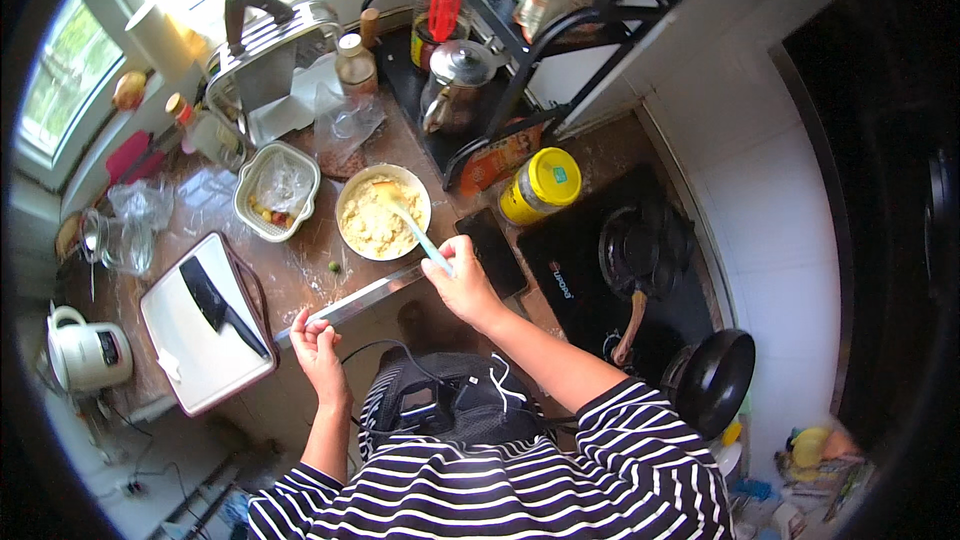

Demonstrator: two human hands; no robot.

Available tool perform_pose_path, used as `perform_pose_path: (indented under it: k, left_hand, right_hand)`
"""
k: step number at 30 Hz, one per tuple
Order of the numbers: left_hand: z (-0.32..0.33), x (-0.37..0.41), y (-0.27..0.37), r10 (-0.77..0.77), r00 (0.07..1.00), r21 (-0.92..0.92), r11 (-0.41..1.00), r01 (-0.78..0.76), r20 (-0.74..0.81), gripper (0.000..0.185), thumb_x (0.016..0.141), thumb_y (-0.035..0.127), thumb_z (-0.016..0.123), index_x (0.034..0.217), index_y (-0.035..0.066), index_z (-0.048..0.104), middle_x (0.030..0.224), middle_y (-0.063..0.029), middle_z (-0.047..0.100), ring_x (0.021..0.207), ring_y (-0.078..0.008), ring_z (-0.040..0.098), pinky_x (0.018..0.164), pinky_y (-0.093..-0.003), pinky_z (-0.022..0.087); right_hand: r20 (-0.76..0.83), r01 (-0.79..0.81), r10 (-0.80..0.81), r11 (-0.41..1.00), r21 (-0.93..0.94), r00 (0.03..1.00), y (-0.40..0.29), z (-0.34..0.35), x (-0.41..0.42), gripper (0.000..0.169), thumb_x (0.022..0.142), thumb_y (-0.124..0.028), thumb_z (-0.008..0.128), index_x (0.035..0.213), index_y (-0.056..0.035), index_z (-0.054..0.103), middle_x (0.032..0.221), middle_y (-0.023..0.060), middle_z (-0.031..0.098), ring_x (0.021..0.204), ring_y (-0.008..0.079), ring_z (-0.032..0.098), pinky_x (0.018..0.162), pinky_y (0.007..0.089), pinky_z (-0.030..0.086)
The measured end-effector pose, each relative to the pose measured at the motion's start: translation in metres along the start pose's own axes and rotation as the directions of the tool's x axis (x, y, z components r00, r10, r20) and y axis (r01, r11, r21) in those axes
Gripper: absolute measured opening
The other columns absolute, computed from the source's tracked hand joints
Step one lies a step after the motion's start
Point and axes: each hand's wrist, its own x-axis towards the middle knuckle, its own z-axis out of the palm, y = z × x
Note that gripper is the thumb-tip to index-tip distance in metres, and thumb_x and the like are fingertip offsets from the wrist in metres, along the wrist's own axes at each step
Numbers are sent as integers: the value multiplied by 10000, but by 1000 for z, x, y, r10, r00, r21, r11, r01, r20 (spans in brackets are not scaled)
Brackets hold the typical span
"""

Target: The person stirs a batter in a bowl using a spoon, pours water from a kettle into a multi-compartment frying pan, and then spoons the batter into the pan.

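My right hand point(466, 279) grips the pale blue handle of a spatula point(421, 234). The spatula's yellowish head rests in a round white bowl point(429, 219) and is partly coated with a lumpy pale yellow mixture point(367, 221). Nothing visible lies in my left hand point(319, 349), which hovers by the counter's front edge point(360, 301) with its fingers loosely curled and slightly apart. To its left, a kitchen knife point(217, 304) with a dark blade lies across a white cutting board point(199, 360). A small green round item point(334, 267) sits on the counter between bowl and edge.
Left of the bowl stands a white basket point(241, 202) holding a plastic bag and small fruits. A yellow-lidded canister point(544, 184), a dark phone-like slab point(491, 247) and an induction cooktop point(562, 255) with a pan point(634, 251) are at right. A kettle point(457, 90) stands behind.
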Motion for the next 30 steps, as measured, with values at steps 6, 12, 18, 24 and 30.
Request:
perform_pose_path:
  k: [6, 12, 18, 24, 30]
  left_hand:
    - [4, -3, -5, 39, 999, -51, 998, -38, 27, 455, 872, -13, 529, 1310, 12, 407, 962, -24, 527, 821, -82, 509, 730, -216, 465]
    - [-13, -3, -5, 14, 996, -35, 999, -17, -84, 454, 873, -16, 522, 1310, 6, 405, 966, -30, 534, 823, -81, 509, 722, -215, 466]
    - [-26, -6, -7, 5, 987, -36, 999, -11, -159, 450, 877, -8, 526, 1309, 5, 404, 972, -30, 535, 825, -80, 509, 725, -220, 469]
    - [-32, -5, -4, 9, 986, -70, 997, -21, -167, 448, 881, -5, 529, 1311, 6, 400, 973, -27, 535, 833, -78, 507, 732, -214, 465]
    - [-28, -4, -10, -23, 989, -77, 997, 12, -149, 449, 881, -2, 529, 1311, 4, 400, 975, -31, 531, 832, -80, 508, 733, -214, 464]
  right_hand:
    - [94, 109, -71, 859, -501, 993, -17, 4, 11, 245, 908, -178, 533, 1062, -69, 377, 943, 238, 566, 825, 459, 586, 708, 521, 480]
    - [175, 119, -28, 835, -537, 984, -25, -31, -21, 223, 925, -193, 515, 1077, -62, 417, 1004, 223, 577, 884, 451, 594, 762, 533, 473]
    - [110, 207, -190, 962, -177, 976, -17, -23, 17, 192, 968, -228, 492, 995, -40, 463, 748, 144, 600, 677, 308, 588, 625, 412, 465]
    - [386, -415, 319, 888, 196, 866, 2, 8, 45, 261, 1018, -296, 414, 972, -59, 513, 711, -2, 537, 520, 50, 428, 523, 202, 390]
    - [541, -681, 452, 637, 361, 709, -1, -16, 17, 287, 1027, -298, 383, 994, -43, 510, 696, 5, 510, 492, 69, 413, 500, 237, 389]
